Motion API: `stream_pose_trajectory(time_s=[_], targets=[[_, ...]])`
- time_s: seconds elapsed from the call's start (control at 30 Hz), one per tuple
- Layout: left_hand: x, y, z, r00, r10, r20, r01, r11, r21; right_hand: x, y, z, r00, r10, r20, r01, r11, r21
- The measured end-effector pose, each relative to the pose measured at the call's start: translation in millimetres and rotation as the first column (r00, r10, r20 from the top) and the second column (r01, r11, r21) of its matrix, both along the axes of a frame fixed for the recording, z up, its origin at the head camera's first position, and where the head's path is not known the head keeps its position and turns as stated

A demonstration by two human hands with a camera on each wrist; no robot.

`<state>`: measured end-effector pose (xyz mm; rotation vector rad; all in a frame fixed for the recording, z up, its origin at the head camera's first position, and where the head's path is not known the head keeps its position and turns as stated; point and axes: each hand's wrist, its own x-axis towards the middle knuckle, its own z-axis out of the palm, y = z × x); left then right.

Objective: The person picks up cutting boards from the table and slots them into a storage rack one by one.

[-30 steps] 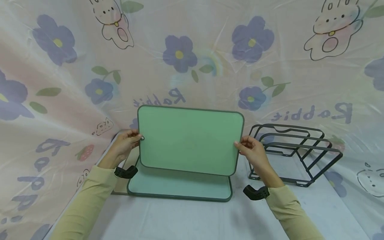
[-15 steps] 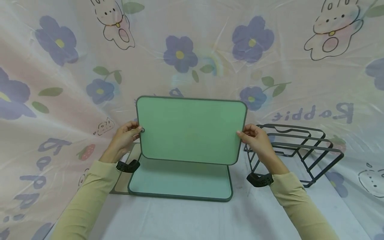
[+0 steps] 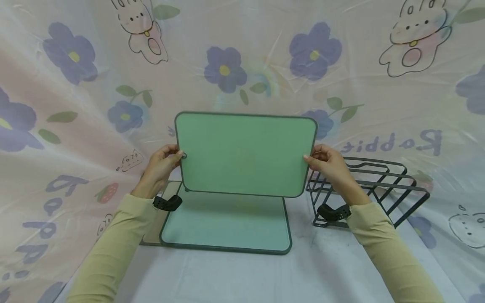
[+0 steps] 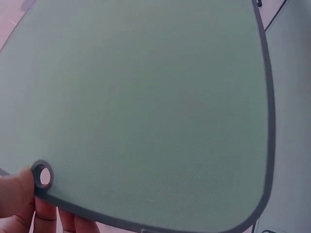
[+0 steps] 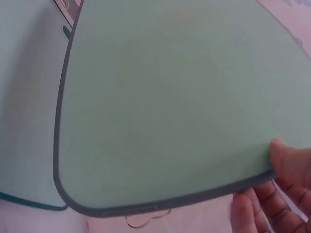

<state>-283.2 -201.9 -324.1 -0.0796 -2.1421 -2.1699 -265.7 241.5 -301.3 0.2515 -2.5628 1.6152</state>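
higher now: green board (image 3: pixel 245 155) between left hand (image 3: pixel 160 166), right hand (image 3: pixel 333 167)

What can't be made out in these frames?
Back of the held green board: faces away in every view.
Far edge of the lower green board: head view, mostly behind the held green board.
Upper left of the rack: head view, behind the right hand.
Part of the left hand: left wrist view, cut by frame edges.
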Motion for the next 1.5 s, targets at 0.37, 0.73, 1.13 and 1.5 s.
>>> stream_pose_trajectory(time_s=[0.37, 0.73, 1.13, 1.5], targets=[[-16.4, 22, 3.8, 0.995, 0.071, -0.069, -0.067, 0.996, 0.056, -12.7, 10, 12.4, 0.999, -0.031, -0.019, 0.033, 0.996, 0.085], [-27.0, 42, 4.0, 0.99, 0.115, -0.085, -0.108, 0.991, 0.078, -25.0, 19, 14.0, 0.996, -0.085, -0.04, 0.088, 0.992, 0.085], [-40.1, 63, -1.4, 0.984, 0.173, -0.045, -0.167, 0.98, 0.111, -39.9, 30, 17.1, 0.996, -0.085, -0.038, 0.088, 0.992, 0.085], [-52.4, 74, -3.7, 0.987, 0.163, 0.01, -0.163, 0.982, 0.096, -51.3, 42, 18.8, 0.993, -0.113, -0.018, 0.115, 0.984, 0.138]])
